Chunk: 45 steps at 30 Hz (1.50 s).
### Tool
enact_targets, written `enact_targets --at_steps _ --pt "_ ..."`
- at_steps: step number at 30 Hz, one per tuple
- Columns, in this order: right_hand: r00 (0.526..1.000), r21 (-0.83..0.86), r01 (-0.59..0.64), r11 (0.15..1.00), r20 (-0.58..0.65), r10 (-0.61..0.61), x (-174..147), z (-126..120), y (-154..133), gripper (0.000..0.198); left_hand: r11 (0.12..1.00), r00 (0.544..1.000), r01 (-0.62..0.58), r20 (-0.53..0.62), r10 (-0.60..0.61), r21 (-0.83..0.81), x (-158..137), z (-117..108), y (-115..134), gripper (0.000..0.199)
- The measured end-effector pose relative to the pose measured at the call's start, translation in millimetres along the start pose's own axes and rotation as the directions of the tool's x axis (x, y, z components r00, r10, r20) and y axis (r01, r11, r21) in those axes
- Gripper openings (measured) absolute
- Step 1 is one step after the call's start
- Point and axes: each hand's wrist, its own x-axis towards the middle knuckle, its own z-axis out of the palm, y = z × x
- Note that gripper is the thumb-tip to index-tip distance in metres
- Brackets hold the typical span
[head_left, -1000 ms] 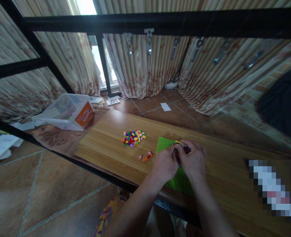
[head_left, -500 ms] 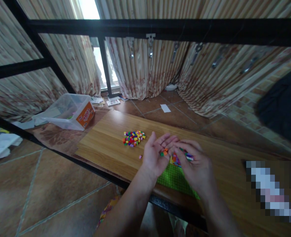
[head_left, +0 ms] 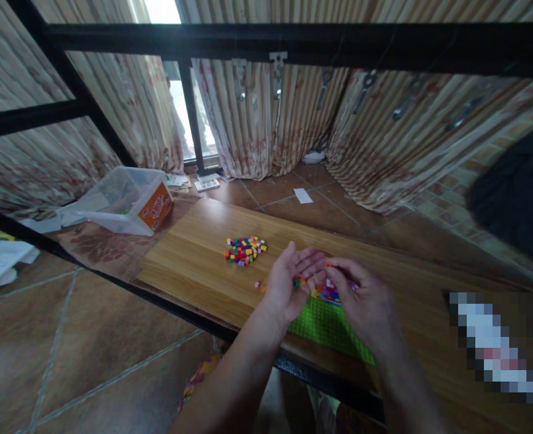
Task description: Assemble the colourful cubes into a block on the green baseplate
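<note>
My left hand (head_left: 288, 280) is turned palm up with its fingers stretched out, cupping a few small toy bricks (head_left: 299, 282), green and orange. Just right of it, my right hand (head_left: 359, 289) pinches a small orange toy brick (head_left: 329, 265) between thumb and fingertips. Below both hands lies a green studded baseplate (head_left: 327, 325). Rows of coloured bricks (head_left: 328, 292) cover its far part, partly hidden by my right hand. A heap of mixed bricks (head_left: 244, 249) sits farther left on the table. One pink brick (head_left: 257, 284) and an orange one (head_left: 263, 290) lie loose near my left wrist.
The wooden tabletop (head_left: 194, 253) has a dark front edge. At its left end stands a clear plastic bin (head_left: 112, 199) with an orange label. A black metal bar (head_left: 293, 45) with hanging metal clips crosses above the table. Curtains (head_left: 266, 132) hang behind.
My right hand has drawn an orange brick up off the left palm and now pinches it. An orange brick now shows on the table beside the pink one. The view has shifted slightly.
</note>
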Motion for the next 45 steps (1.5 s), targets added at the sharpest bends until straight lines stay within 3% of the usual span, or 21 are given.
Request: enact_targets --at_steps 2,5,12,20,27,34,45 --pt "0.99 0.035 -0.132 0.991 -0.052 0.134 0.9 -5.3 9.5 0.024 0.993 0.989 -0.03 -0.142 0.046 0.111 2.1 -2.4 -2.8 0.023" --pt "0.977 0.042 -0.202 0.979 -0.061 0.204 2.3 -8.1 23.3 0.025 0.954 0.983 -0.057 -0.149 0.105 0.295 4.2 -5.3 -7.4 0.008" --pt "0.998 -0.067 -0.055 0.996 0.02 0.056 3.2 8.2 36.9 0.028 0.725 0.949 -0.194 -0.061 0.309 0.661 11.9 -6.1 -20.9 0.014" --pt "0.994 -0.28 0.108 0.954 0.014 -0.109 5.3 13.3 44.4 0.027 0.401 0.938 -0.299 0.19 0.291 0.866 21.9 -20.8 -32.2 0.03" --pt "0.995 -0.277 0.103 0.955 0.009 -0.104 3.5 12.6 44.2 0.028 0.198 0.934 -0.291 0.232 0.273 0.936 13.2 -15.6 -30.1 0.036" --pt "0.992 -0.31 -0.002 0.951 -0.124 -0.038 4.8 6.8 44.6 0.03 0.121 0.927 -0.284 0.24 0.29 0.951 6.1 -9.6 -29.1 0.036" --pt "0.977 -0.316 -0.098 0.944 -0.21 0.032 5.2 21.2 56.4 0.035 0.106 0.901 -0.331 0.281 0.33 0.938 9.1 -12.3 -32.8 0.035"
